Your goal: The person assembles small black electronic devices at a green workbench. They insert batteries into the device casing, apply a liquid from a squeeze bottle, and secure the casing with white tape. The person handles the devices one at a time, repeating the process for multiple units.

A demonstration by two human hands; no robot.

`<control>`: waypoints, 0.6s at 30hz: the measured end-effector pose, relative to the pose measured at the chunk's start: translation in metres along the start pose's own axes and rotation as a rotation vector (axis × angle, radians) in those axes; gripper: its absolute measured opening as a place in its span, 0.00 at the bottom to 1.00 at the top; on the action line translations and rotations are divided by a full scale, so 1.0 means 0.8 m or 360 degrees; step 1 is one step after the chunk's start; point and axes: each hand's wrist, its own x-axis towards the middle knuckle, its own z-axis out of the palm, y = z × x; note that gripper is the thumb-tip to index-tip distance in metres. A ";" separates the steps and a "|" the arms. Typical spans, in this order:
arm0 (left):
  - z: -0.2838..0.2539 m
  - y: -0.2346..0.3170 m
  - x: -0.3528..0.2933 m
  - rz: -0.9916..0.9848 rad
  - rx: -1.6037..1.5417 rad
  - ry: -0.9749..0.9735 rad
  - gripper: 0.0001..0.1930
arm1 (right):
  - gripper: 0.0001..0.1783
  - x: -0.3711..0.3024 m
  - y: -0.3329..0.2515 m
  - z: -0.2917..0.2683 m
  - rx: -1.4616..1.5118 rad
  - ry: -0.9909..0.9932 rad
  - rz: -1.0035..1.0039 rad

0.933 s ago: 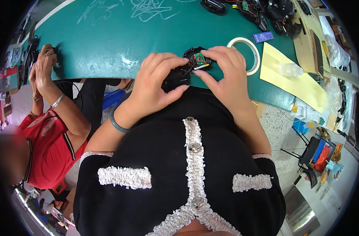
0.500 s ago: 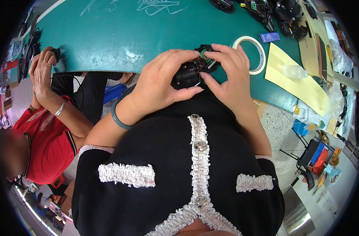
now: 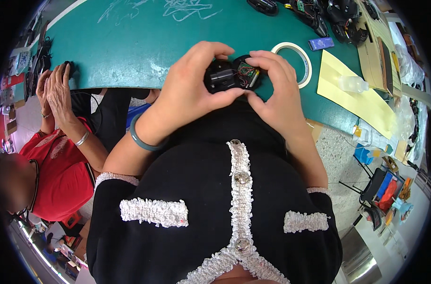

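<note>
At the table's near edge I hold an opened black plastic device [image 3: 221, 79], its two halves side by side. My left hand [image 3: 192, 80] is closed round the left half, thumb along its near edge. My right hand [image 3: 278, 78] grips the right half at its rim, fingertips on the far side and thumb near the join. Inside the right half show a green circuit board [image 3: 246, 69], thin red wires and a small silvery cylinder. Exactly what kind of device this is, I cannot tell.
A tape roll [image 3: 306, 64] lies just right of my right hand, beside a yellow sheet [image 3: 336, 97] bearing a clear bottle [image 3: 353, 84]. A small blue box [image 3: 321, 43] and several black devices [image 3: 314, 19] sit farther back. At left, a co-worker's hands [image 3: 58, 90] work at the green table [image 3: 116, 52].
The device has tilted so its inside faces up more, and my right fingers have drawn back from the circuit board to the rim. At left, the co-worker's hands have shifted.
</note>
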 end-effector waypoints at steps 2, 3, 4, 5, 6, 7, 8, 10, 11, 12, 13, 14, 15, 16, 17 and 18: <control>-0.012 -0.009 -0.002 -0.0069 -0.0088 -0.0181 0.28 | 0.29 0.005 0.005 -0.013 0.0010 -0.0151 -0.0091; -0.015 -0.012 -0.005 -0.0066 -0.0094 -0.0206 0.28 | 0.29 0.010 0.008 -0.018 0.0004 -0.0229 -0.0135; -0.016 -0.015 -0.008 -0.0063 -0.0100 -0.0232 0.28 | 0.29 0.016 0.014 -0.024 -0.0003 -0.0307 -0.0179; -0.017 -0.017 -0.010 -0.0060 -0.0106 -0.0257 0.28 | 0.29 0.019 0.016 -0.029 -0.0010 -0.0384 -0.0224; -0.017 -0.018 -0.012 -0.0102 -0.0119 -0.0248 0.28 | 0.31 0.022 0.016 -0.033 -0.0104 -0.0365 -0.0215; -0.018 -0.018 -0.015 -0.0144 -0.0132 -0.0239 0.28 | 0.32 0.024 0.016 -0.036 -0.0088 -0.0342 -0.0192; -0.018 -0.017 -0.016 -0.0186 -0.0146 -0.0231 0.28 | 0.33 0.024 0.016 -0.039 -0.0071 -0.0319 -0.0168; -0.011 -0.014 -0.019 -0.0102 -0.0097 -0.0131 0.27 | 0.34 0.020 0.012 -0.038 0.0005 -0.0286 -0.0117; -0.007 -0.013 -0.020 -0.0060 -0.0073 -0.0082 0.27 | 0.35 0.017 0.008 -0.035 0.0060 -0.0273 -0.0091; -0.006 -0.014 -0.020 -0.0049 -0.0087 -0.0080 0.27 | 0.36 0.013 0.003 -0.032 0.0115 -0.0253 -0.0059; -0.005 -0.015 -0.019 -0.0037 -0.0100 -0.0080 0.27 | 0.36 0.009 -0.001 -0.028 0.0050 -0.0276 -0.0082; -0.004 -0.017 -0.019 -0.0025 -0.0114 -0.0079 0.27 | 0.37 0.005 -0.006 -0.022 -0.0017 -0.0299 -0.0105; -0.003 -0.017 -0.018 -0.0021 -0.0109 -0.0092 0.28 | 0.38 0.001 -0.009 -0.018 -0.0088 -0.0322 -0.0123; -0.003 -0.017 -0.017 -0.0017 -0.0104 -0.0104 0.28 | 0.37 -0.001 -0.009 -0.012 -0.0100 -0.0262 -0.0123; -0.004 -0.017 -0.015 -0.0012 -0.0099 -0.0117 0.28 | 0.36 -0.003 -0.006 -0.009 -0.0108 -0.0252 -0.0103; -0.007 -0.017 -0.014 -0.0006 -0.0062 -0.0138 0.30 | 0.36 -0.003 -0.003 -0.007 -0.0116 -0.0244 -0.0092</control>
